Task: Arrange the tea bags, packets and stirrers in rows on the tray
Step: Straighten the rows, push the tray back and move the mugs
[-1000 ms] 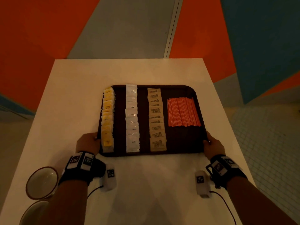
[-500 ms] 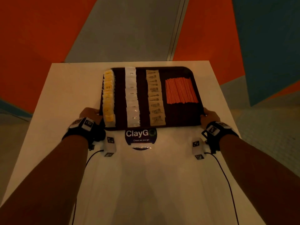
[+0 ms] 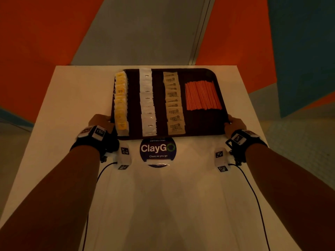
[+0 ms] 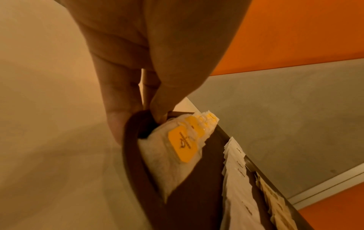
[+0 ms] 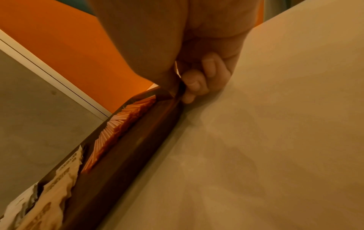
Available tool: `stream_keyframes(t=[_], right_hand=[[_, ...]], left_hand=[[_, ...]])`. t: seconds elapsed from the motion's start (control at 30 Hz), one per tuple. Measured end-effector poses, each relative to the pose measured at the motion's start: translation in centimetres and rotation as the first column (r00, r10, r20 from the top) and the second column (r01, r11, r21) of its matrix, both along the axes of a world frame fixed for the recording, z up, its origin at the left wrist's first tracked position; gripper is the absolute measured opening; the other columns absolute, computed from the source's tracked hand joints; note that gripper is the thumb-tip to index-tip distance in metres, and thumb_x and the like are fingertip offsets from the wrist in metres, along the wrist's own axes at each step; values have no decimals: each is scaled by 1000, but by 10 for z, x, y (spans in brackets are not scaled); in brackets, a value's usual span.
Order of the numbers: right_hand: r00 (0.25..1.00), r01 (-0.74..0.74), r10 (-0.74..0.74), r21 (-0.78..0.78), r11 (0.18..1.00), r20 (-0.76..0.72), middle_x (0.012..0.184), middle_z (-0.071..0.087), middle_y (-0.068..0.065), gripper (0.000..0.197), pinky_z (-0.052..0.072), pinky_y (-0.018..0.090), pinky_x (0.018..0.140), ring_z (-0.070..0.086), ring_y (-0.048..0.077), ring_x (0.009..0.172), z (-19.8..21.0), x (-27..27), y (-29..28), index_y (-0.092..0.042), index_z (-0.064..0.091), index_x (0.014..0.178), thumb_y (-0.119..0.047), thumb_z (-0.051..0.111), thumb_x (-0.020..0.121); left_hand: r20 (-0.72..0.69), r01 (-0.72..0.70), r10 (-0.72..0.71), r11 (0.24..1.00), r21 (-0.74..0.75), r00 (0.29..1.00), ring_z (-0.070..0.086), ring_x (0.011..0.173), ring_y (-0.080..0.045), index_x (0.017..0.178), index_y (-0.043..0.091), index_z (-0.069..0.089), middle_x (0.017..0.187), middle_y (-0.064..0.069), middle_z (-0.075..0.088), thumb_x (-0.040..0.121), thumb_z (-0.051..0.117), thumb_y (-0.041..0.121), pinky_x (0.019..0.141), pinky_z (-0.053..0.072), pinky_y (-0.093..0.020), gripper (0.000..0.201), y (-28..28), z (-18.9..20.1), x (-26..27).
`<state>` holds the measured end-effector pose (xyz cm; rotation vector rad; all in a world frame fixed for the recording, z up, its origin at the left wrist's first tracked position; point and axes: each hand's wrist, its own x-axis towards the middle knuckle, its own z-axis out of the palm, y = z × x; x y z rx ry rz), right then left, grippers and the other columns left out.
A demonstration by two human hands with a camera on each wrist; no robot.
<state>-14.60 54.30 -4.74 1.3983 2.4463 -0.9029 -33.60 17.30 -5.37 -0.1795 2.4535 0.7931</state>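
A dark brown tray (image 3: pixel 199 124) lies on the white table (image 3: pixel 72 98), close to its far edge. It carries a row of yellow-tagged tea bags (image 3: pixel 120 104), a row of white packets (image 3: pixel 147 102), a row of tan packets (image 3: pixel 174 104) and a bundle of orange stirrers (image 3: pixel 202 96). My left hand (image 3: pixel 100 122) grips the tray's near left rim (image 4: pixel 130 149), thumb inside beside the nearest tea bag (image 4: pixel 183 143). At the near right rim (image 5: pixel 157 127) my right hand (image 3: pixel 234 124) grips the tray, fingers curled under it (image 5: pixel 194 84), next to the stirrers (image 5: pixel 122 124).
A round blue "ClayGo" sticker (image 3: pixel 158 150) sits on the table just in front of the tray. Orange, grey and blue wall panels rise right behind the table's far edge. Bare table top stretches to the left and right of the tray and toward me.
Both hands have pushed the tray away from me toward the table's far edge, uncovering the ClayGo sticker. The two bowls at the near left have left the view.
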Motion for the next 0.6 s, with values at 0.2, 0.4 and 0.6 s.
stream_keyframes(t=[0.2, 0.4, 0.6], right_hand=[[1000, 7, -7, -15, 1000, -9, 134, 49, 20, 46, 39, 40, 99, 48, 40, 120, 3, 2, -4, -18, 33, 141, -11, 39, 96], [992, 94, -105, -141, 986, -74, 104, 61, 18, 60, 49, 36, 71, 60, 31, 82, 16, 43, -15, -16, 24, 145, -40, 44, 94], [973, 25, -68, -194, 981, -221, 62, 55, 6, 22, 39, 25, 51, 48, 17, 53, 33, 148, -83, -15, 62, 111, -19, 58, 89]], left_hand=[[3, 6, -6, 1000, -26, 1000, 61, 82, -33, 81, 22, 68, 94, -13, 66, 76, 70, 37, 84, 53, -40, 16, -2, 0, -1], [-32, 58, -59, 997, -54, 998, 51, 118, -38, 130, 7, 48, 132, -22, 51, 82, 67, 19, 103, 41, -46, 52, -7, 21, 12], [-432, 309, -231, 944, 119, 872, 58, 106, -23, 121, 14, 59, 119, -4, 59, 88, 59, 14, 91, 43, -27, 33, -28, 112, 100]])
